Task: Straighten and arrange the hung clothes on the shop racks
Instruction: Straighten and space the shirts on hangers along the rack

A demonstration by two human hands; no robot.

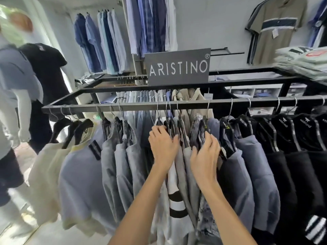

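Observation:
A black metal rack rail (134,106) runs across the view with shirts on black hangers. Cream shirts (47,161) hang at the left, then grey and blue ones (113,161), and black ones (290,156) at the right. My left hand (163,146) lies on the shoulder of a white shirt with black stripes (174,190), its fingers curled over the hanger top. Just to its right, my right hand (206,156) grips the shoulder of a patterned grey shirt (199,128) on its hanger. Between my hands hang two grey shirts (184,167).
A dark ARISTINO sign (178,67) stands on the rack top. Folded shirts (304,63) are stacked at the top right. Blue shirts (99,41) hang on the back wall. Mannequins in grey and black (46,68) stand at the left, next to a blurred person.

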